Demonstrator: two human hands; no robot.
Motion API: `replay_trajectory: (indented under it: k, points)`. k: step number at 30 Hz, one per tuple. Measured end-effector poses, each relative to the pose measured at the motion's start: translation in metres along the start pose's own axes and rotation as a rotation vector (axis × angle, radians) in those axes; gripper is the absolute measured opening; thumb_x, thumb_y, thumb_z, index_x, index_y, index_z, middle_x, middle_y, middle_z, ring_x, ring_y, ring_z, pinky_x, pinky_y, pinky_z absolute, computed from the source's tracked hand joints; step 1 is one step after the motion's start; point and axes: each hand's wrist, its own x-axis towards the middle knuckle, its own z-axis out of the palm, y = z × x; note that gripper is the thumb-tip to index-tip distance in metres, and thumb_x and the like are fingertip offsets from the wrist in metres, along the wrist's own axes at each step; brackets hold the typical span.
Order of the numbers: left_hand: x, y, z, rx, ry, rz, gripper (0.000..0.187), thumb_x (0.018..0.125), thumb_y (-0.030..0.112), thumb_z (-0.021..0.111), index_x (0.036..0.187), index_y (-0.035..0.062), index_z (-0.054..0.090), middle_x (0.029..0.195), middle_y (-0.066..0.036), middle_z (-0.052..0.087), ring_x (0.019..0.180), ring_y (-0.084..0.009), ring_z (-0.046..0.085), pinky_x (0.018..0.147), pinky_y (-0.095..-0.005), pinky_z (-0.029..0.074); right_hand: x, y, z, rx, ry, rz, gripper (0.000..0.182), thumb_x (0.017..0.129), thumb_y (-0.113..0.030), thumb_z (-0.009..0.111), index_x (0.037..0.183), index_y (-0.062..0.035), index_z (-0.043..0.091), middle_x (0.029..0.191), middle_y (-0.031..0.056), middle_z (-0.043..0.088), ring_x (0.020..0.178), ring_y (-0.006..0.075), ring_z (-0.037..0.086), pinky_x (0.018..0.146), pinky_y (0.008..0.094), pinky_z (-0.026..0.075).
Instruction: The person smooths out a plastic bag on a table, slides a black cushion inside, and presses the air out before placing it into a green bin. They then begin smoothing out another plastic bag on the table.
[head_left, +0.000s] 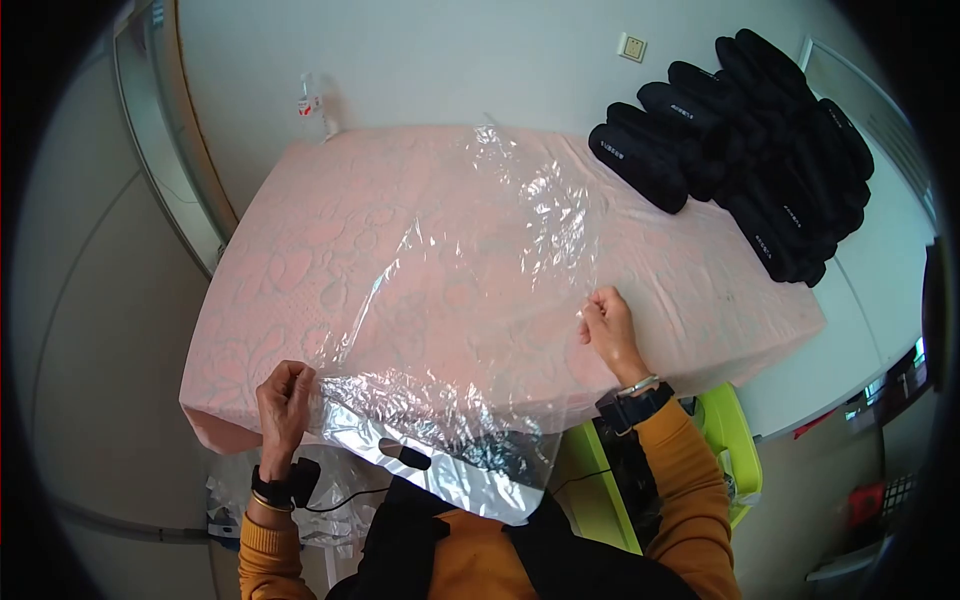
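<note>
A large clear plastic bag (455, 395) lies spread over the pink patterned tablecloth (290, 250), its silvery end with an oval handle hole hanging over the near edge of the table. My left hand (284, 402) is closed on the bag's left edge close to that end. Farther up, on the right side, my right hand (610, 328) pinches the bag's film between thumb and fingers. Creases and reflections run across the film, and I see nothing inside it.
Black padded, rounded items (715, 150) with small white lettering are heaped at the back right. A clear bottle (311, 108) stands by the wall at the back left. Below the table are a lime-green bin (735, 430) and crumpled clear plastic (345, 520).
</note>
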Motion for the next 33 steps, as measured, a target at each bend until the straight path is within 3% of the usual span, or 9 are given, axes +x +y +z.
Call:
replay_trajectory:
  k: [6, 10, 15, 18, 19, 21, 23, 26, 33]
  points:
    - [-0.004, 0.004, -0.004, 0.023, -0.020, -0.004, 0.017, 0.099, 0.013, 0.061, 0.091, -0.0011, 0.060, 0.075, 0.003, 0.056, 0.070, -0.0050, 0.049, 0.063, -0.0220, 0.040, -0.004, -0.014, 0.002, 0.426, 0.011, 0.246, 0.016, 0.096, -0.012, 0.062, 0.107, -0.0027, 0.054, 0.076, 0.0022, 0.058, 0.056, 0.0104, 0.056, 0.050, 0.0230, 0.047]
    - [-0.014, 0.011, -0.007, -0.026, -0.027, -0.023, 0.015, 0.100, 0.014, 0.060, 0.092, 0.0016, 0.060, 0.078, 0.004, 0.056, 0.071, -0.0041, 0.047, 0.063, -0.0210, 0.037, 0.019, 0.009, -0.009, 0.326, -0.234, 0.171, 0.017, 0.095, -0.012, 0.064, 0.107, -0.0031, 0.055, 0.081, 0.0018, 0.059, 0.062, 0.0114, 0.059, 0.054, 0.0246, 0.049]
    - [-0.026, 0.011, -0.010, -0.130, -0.011, -0.111, 0.013, 0.100, 0.015, 0.059, 0.091, 0.0050, 0.060, 0.076, 0.006, 0.054, 0.066, -0.0016, 0.043, 0.058, -0.0195, 0.033, 0.016, 0.003, 0.007, 0.389, -0.100, 0.207, 0.012, 0.095, -0.012, 0.062, 0.103, -0.0038, 0.057, 0.089, 0.0045, 0.060, 0.075, 0.0129, 0.064, 0.061, 0.0259, 0.051]
    - [-0.028, 0.008, -0.009, -0.202, 0.087, -0.207, 0.013, 0.100, 0.015, 0.057, 0.089, 0.0085, 0.060, 0.072, 0.009, 0.050, 0.060, 0.0010, 0.037, 0.052, -0.0185, 0.027, 0.006, -0.010, 0.021, 0.377, 0.127, -0.190, 0.012, 0.093, -0.010, 0.064, 0.101, -0.0033, 0.059, 0.098, 0.0088, 0.062, 0.089, 0.0137, 0.064, 0.070, 0.0278, 0.054]
    - [-0.029, 0.007, -0.009, -0.201, 0.087, -0.204, 0.013, 0.100, 0.015, 0.057, 0.089, 0.0085, 0.060, 0.072, 0.009, 0.050, 0.060, 0.0010, 0.037, 0.052, -0.0185, 0.027, -0.004, -0.021, 0.022, 0.379, 0.128, -0.192, 0.012, 0.093, -0.010, 0.064, 0.101, -0.0033, 0.059, 0.098, 0.0088, 0.062, 0.089, 0.0137, 0.064, 0.070, 0.0278, 0.054]
    - [-0.034, 0.002, -0.008, -0.234, 0.185, -0.218, 0.014, 0.101, 0.015, 0.057, 0.088, 0.0098, 0.060, 0.070, 0.010, 0.046, 0.056, 0.0016, 0.034, 0.049, -0.0184, 0.023, -0.039, -0.044, 0.021, -0.073, 0.041, -0.642, 0.026, 0.086, -0.010, 0.070, 0.107, -0.0012, 0.058, 0.108, 0.0130, 0.062, 0.098, 0.0238, 0.065, 0.082, 0.0348, 0.055]
    - [-0.037, -0.002, -0.005, -0.250, 0.226, -0.235, 0.015, 0.101, 0.016, 0.057, 0.087, 0.0104, 0.060, 0.068, 0.011, 0.045, 0.054, 0.0019, 0.032, 0.048, -0.0184, 0.022, -0.069, -0.054, 0.024, -0.266, -0.179, -0.874, 0.046, 0.078, -0.012, 0.077, 0.118, -0.0003, 0.057, 0.122, 0.0163, 0.058, 0.113, 0.0345, 0.060, 0.096, 0.0424, 0.050]
    - [-0.040, -0.005, -0.004, -0.234, 0.177, -0.222, 0.016, 0.101, 0.017, 0.057, 0.087, 0.0098, 0.060, 0.066, 0.010, 0.047, 0.052, 0.0017, 0.031, 0.046, -0.0192, 0.023, -0.107, -0.068, 0.044, -0.377, -0.398, -0.916, 0.057, 0.077, -0.018, 0.080, 0.126, -0.0007, 0.055, 0.135, 0.0187, 0.051, 0.128, 0.0406, 0.049, 0.107, 0.0481, 0.041]
    - [-0.040, 0.023, -0.013, -0.097, -0.088, -0.291, 0.013, 0.098, 0.013, 0.062, 0.087, 0.0063, 0.060, 0.064, 0.007, 0.052, 0.053, -0.0007, 0.041, 0.047, -0.0210, 0.031, -0.115, -0.034, 0.057, -0.603, -0.480, -0.828, 0.067, 0.077, -0.023, 0.081, 0.135, -0.0042, 0.052, 0.147, 0.0203, 0.041, 0.141, 0.0392, 0.037, 0.113, 0.0535, 0.033]
